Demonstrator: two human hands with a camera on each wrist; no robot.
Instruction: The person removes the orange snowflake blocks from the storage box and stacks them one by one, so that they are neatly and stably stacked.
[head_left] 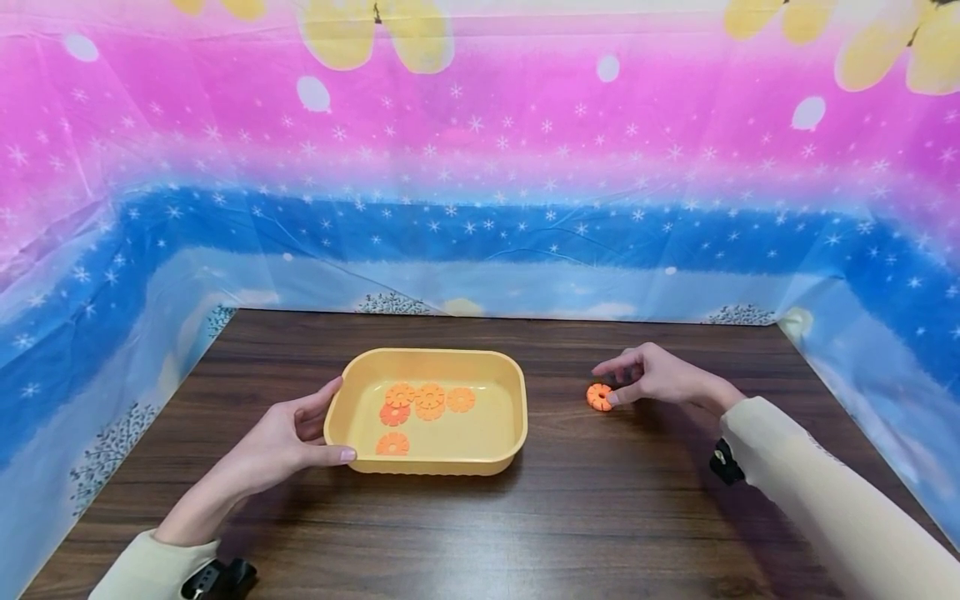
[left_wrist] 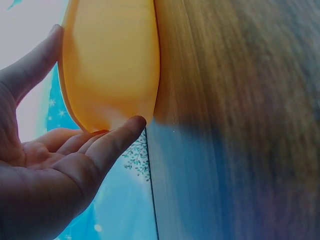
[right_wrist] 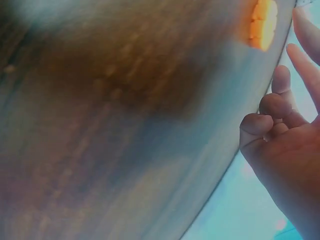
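A yellow plastic tray (head_left: 457,437) stands on the table left of centre. My left hand (head_left: 273,442) holds its left end, thumb at the near corner and fingers at the far one. Inside lie several orange notched discs (head_left: 461,400), some overlapping and one darker (head_left: 393,414). To the tray's right, another orange notched disc (head_left: 598,397) with a centre hole is on the table. My right hand (head_left: 660,379) is beside it, thumb at its right edge, index finger stretched out above. In the right wrist view this disc (right_wrist: 264,25) looks thick; whether it is several stacked cannot be told.
The dark wood table (head_left: 480,533) has a patterned pink and blue cloth (head_left: 480,225) hanging along its back and sides. Black wrist cameras (head_left: 217,579) sit at both sleeves. A stretch of table lies between the tray and the right hand.
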